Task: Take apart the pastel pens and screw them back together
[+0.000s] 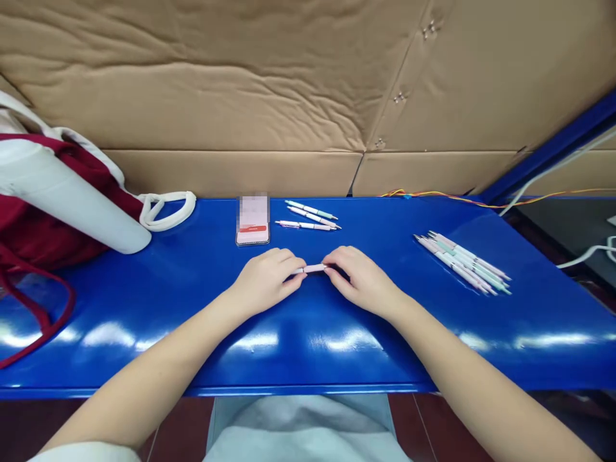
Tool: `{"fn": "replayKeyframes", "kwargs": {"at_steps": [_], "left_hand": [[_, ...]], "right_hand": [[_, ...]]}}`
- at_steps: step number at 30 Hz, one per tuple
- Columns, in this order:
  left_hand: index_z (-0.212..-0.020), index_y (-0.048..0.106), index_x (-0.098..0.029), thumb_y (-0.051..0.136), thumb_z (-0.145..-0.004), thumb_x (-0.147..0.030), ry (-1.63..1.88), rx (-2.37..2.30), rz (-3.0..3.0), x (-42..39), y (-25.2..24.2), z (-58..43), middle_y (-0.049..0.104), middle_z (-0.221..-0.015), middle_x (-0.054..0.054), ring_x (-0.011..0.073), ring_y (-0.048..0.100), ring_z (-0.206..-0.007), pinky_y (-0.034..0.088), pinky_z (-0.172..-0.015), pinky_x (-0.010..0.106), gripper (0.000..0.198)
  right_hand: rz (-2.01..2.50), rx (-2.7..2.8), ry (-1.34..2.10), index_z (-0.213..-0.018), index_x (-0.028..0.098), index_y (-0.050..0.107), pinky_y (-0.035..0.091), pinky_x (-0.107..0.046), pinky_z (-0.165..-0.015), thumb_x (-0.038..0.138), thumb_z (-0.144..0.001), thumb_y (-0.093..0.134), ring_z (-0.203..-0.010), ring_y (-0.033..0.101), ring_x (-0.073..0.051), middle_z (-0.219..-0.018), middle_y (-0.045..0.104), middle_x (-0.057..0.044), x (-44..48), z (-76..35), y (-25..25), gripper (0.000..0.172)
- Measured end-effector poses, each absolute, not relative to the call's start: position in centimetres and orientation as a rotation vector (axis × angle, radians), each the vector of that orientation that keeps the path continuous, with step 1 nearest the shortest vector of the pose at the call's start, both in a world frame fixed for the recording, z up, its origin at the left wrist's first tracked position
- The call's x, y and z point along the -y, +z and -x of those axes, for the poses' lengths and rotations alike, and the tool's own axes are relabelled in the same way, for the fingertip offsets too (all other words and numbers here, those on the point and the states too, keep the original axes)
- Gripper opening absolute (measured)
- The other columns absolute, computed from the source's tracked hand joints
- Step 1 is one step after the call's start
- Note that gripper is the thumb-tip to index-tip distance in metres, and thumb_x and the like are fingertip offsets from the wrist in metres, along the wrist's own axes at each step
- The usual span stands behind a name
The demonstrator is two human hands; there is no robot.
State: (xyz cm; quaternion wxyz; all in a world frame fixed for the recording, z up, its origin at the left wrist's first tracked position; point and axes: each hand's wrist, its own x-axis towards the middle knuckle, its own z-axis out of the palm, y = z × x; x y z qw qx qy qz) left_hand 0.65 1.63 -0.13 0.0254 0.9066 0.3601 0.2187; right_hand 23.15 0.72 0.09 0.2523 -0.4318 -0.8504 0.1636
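Forearms [158, 366] cross the blue table edge [308, 389]; both hands [265, 281] [364, 281] pinch a pen [312, 268].

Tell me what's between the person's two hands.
In the head view, a pale pink pen lies between the left hand and the right hand, which pinch it from either end.

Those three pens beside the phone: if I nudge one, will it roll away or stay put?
The slim, round-looking pens probably roll easily on the glossy blue tabletop. They likely feel light and stiff, so a push could send one far.
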Motion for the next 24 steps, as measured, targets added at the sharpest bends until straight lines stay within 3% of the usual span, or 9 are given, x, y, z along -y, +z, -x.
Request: {"fn": "replayKeyframes", "kwargs": {"at_steps": [3, 9, 15, 18, 24], "left_hand": [[-0.098, 0.064, -0.019, 0.048, -0.092, -0.031, 0.631, -1.061, -2.877, -1.72, -0.46, -0.73, 0.064, -0.09, 0.004, 0.0165, 0.058, -0.083, 0.047, -0.073, 0.027, 0.021], [-0.093, 0.067, -0.018, 0.045, -0.093, -0.028, 0.676, -0.964, -2.884, -2.08, -0.8, -0.78, 0.066, -0.084, 0.004, 0.0157, 0.06, -0.078, 0.048, -0.07, 0.026, 0.024], [-0.095, 0.067, -0.019, 0.046, -0.092, -0.028, 0.672, -0.941, -2.734, -2.35, -0.79, -0.19, 0.067, -0.086, 0.003, 0.0141, 0.061, -0.078, 0.048, -0.07, 0.025, 0.023], [-0.096, 0.066, -0.019, 0.046, -0.092, -0.027, 0.657, -0.953, -2.751, -2.45, -1.02, -0.03, 0.066, -0.088, 0.004, 0.0151, 0.06, -0.08, 0.048, -0.072, 0.026, 0.022], [-0.097, 0.066, -0.02, 0.045, -0.093, -0.03, 0.63, -0.972, -2.815, -2.53, -1.22, -0.14, 0.066, -0.09, 0.004, 0.0153, 0.06, -0.082, 0.048, -0.073, 0.025, 0.023]], "right_hand": [[1.166, 2.53, 0.176, -0.098, 0.016, 0.063, 0.042, -0.035, -0.077, 0.023, -0.094, 0.041, -0.085, 0.052, -0.021, -0.093, 0.062, -0.01, -0.66, -23.43, 0.37, 0.024], [1.208, 2.595, -0.06, -0.088, 0.015, 0.067, 0.036, -0.033, -0.067, 0.02, -0.093, 0.042, -0.074, 0.049, -0.02, -0.082, 0.062, -0.009, -0.5, -22.89, -0.07, 0.025], [1.177, 2.498, 0.146, -0.097, 0.015, 0.064, 0.042, -0.033, -0.077, 0.022, -0.089, 0.049, -0.085, 0.053, -0.021, -0.094, 0.063, -0.01, -0.82, -22.84, -0.29, 0.018], [1.197, 2.468, 0.325, -0.105, 0.016, 0.061, 0.042, -0.035, -0.08, 0.029, -0.088, 0.053, -0.088, 0.054, -0.021, -0.098, 0.062, -0.009, -0.99, -22.96, 0.0, 0.023], [1.254, 2.531, 0.407, -0.086, 0.018, 0.062, 0.039, -0.034, -0.078, 0.026, -0.095, 0.039, -0.08, 0.053, -0.018, -0.083, 0.06, -0.006, -1.04, -23.15, 0.08, 0.025]]}}
